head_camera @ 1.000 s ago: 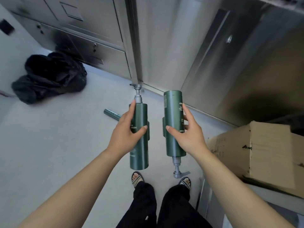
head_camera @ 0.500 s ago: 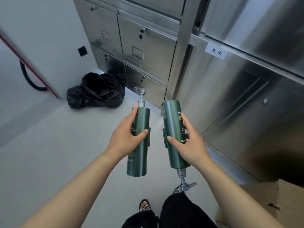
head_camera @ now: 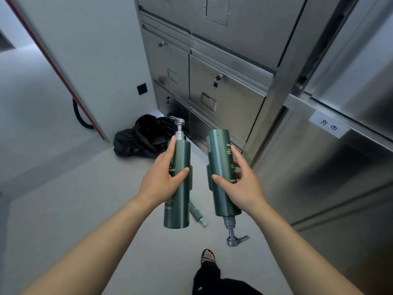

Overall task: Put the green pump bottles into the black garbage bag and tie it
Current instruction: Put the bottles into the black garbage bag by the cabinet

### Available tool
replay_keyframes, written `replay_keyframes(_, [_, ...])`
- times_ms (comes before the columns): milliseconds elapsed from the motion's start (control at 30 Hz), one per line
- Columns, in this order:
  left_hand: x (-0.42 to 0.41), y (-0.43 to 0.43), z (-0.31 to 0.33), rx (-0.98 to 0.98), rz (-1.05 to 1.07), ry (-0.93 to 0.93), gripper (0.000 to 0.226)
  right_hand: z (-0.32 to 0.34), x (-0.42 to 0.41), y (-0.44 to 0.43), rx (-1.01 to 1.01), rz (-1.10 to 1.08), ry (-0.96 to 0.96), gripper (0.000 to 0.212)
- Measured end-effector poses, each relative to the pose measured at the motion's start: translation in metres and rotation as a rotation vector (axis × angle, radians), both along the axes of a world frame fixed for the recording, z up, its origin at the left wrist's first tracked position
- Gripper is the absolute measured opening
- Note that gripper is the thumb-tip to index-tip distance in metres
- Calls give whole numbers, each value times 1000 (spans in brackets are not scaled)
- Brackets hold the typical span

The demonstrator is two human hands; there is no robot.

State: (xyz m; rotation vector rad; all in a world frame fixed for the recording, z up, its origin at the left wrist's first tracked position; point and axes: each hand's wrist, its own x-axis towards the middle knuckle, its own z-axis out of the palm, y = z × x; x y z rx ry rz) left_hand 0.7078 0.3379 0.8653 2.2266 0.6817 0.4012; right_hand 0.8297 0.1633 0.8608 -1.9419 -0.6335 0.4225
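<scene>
3 bottles (head view): 2 in hand, 1 on floor [head_camera: 63,199].
L hand [head_camera: 163,177]: wrapped round L bottle [head_camera: 179,188] mid-body, thumb across front; bottle upright, pump up.
R hand [head_camera: 240,184]: gripping R bottle [head_camera: 221,167] mid-body, thumb in front, fingers behind; bottle inverted, pump down.
Floor bottle [head_camera: 196,211]: lying flat, seen in gap betw. the held two, not far from foot [head_camera: 208,256]; touched by neither hand.
Bag [head_camera: 144,139]: 1, black, crumpled on floor at base of lockers [head_camera: 223,99], in corner by wall [head_camera: 102,60]; straight ahead, behind L bottle's pump in frame, well apart from both hands; nothing green seen in it; mouth not readable.
Changed: 1 s ago bag sat far left w/ box at right; now centred and larger, box gone from view. Floor bottle was beyond hands, now beneath them. Grips same as before.
Meaning: prob. walking to bag w/ both bottles; floor bottle passed over, so likely a 2nd trip.
Progress: 0 of 3 bagged as far as visible; tie not started.
Other counts: 2 hands, 1 foot, 1 label [head_camera: 328,124] on door [head_camera: 340,167], 1 hose [head_camera: 79,116] by wall.
</scene>
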Motion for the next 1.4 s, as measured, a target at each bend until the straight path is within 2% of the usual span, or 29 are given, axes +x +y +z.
replay_keyframes(233, [33,59,15,60,167,6,85,-1,62,87,79,177,34,85])
replay_keyframes(500, [16,124,15,134,407,65,87,-10,73,190,96,413,81,84])
replay_keyframes(767, [4,206,3,150,476,95,87,-12,68,296,58,574,83,83])
replay_keyframes(900, [-2,270,-5,132,475,76,87,-20,75,349,54,516,55,82])
replay_keyframes(1067, [1,351,-10,108,404,68,87,-29,75,415,92,350,116,81])
replay_keyframes(1200, [11,407,-18,133,346,52,86,-32,73,465,86,314,104,82])
replay_keyframes(1400, [45,471,-27,90,265,57,86,-34,112,508,19,220,75,81])
